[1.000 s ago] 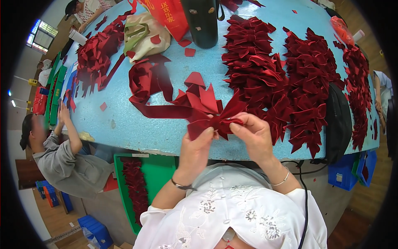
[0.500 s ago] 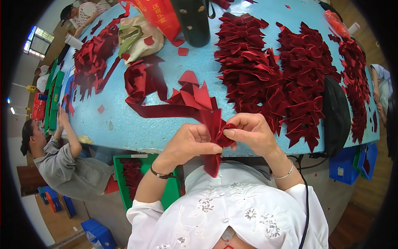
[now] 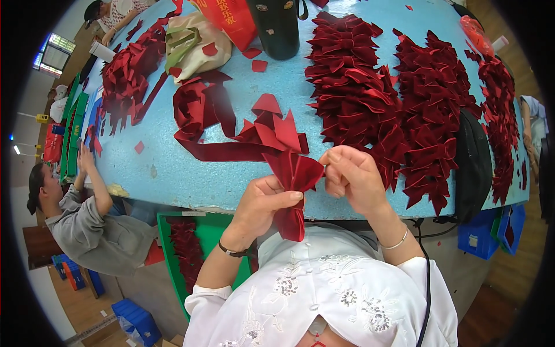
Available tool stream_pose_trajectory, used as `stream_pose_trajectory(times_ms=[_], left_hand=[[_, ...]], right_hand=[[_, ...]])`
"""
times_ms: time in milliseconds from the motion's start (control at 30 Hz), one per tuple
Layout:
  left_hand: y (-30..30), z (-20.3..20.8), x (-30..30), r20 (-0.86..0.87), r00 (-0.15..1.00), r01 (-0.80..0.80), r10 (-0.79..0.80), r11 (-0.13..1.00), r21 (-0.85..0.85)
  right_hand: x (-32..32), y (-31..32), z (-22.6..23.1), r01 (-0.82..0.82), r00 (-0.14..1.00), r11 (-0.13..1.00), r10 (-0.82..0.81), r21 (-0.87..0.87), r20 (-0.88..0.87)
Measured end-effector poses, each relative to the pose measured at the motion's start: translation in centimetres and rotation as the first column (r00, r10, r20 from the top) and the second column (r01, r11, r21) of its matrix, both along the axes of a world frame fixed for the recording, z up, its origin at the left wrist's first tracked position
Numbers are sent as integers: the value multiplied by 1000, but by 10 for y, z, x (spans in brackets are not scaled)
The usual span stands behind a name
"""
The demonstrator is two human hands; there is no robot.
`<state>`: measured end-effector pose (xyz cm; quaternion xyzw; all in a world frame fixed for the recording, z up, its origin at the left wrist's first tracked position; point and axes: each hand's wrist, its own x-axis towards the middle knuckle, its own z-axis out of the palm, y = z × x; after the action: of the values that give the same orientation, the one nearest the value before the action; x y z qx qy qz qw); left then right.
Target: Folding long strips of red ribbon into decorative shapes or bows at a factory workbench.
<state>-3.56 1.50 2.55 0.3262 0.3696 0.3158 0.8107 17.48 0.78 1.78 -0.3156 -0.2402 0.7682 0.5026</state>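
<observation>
A dark red velvet ribbon bow [image 3: 293, 172] is held upright just over the table's near edge. My left hand [image 3: 259, 207] is closed around its pinched middle, the thumb lying across the front, and the lower part hangs below the thumb. At the bow's right upper corner, my right hand [image 3: 354, 178] pinches the edge between thumb and fingers. Just beyond the bow lie loose cut ribbon pieces [image 3: 278, 132]. A long strip of red ribbon [image 3: 228, 151] curls away to their left.
Rows of finished red bows [image 3: 350, 81] cover the right side of the blue table [image 3: 156, 179]. A black bag [image 3: 473, 168] lies beside them. A dark bottle [image 3: 276, 32] and cloth bag [image 3: 196, 49] stand at the back. A green crate [image 3: 214, 231] sits below the edge; a co-worker [image 3: 95, 222] is at left.
The bow's upper part has been spread out and faces up flatter. My right hand has moved slightly right and up, from the folded middle to the bow's outer corner.
</observation>
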Motion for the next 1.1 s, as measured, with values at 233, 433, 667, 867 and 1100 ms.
stream_pose_trajectory(times_ms=[233,433,667,867,1100], left_hand=[[-3,-2,9,155,988,-11,24,996,-87],[-14,-6,11,164,985,-25,47,991,-134],[-21,-5,13,-80,994,-62,71,991,115],[-23,-3,15,-134,990,-7,35,980,197],[-19,-1,12,-100,990,-84,104,979,185]], right_hand=[[-10,-13,-5,95,905,947,-210,306,370],[-9,-11,-9,-54,899,954,-82,295,429],[-13,-10,-15,-79,764,790,-344,607,546],[-13,-7,-15,-140,691,636,-486,759,535],[-11,-10,-17,22,800,887,-293,462,524]])
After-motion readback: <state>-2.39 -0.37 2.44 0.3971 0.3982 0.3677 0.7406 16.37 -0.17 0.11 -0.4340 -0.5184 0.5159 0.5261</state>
